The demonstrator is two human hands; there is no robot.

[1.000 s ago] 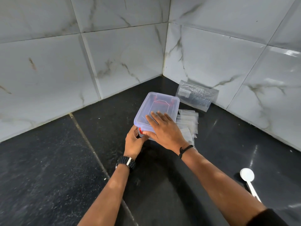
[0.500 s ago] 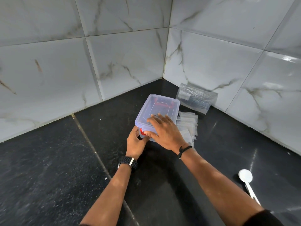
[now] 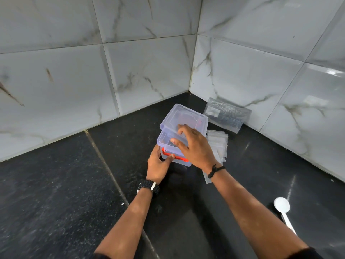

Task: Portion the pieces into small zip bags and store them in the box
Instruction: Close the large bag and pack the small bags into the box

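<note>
One clear rectangular plastic box [image 3: 172, 155] sits on the speckled black desk [image 3: 56, 202]. Right hand [image 3: 196, 148] fingers curl on its lifted lid [image 3: 183, 118]; left hand [image 3: 158, 165] grips the box's near end. Beside the right fingers lie flat zip bags [image 3: 218, 141].

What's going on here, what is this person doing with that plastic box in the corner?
A person is opening a small clear plastic box on a black counter. The left hand grips the box's near side by its red latch, while the right hand lifts the clear lid, which sits raised and shifted back off the box. A pile of small zip bags lies just to the right, a larger clear packet leans on the wall, and a white spoon lies nearby.
</note>
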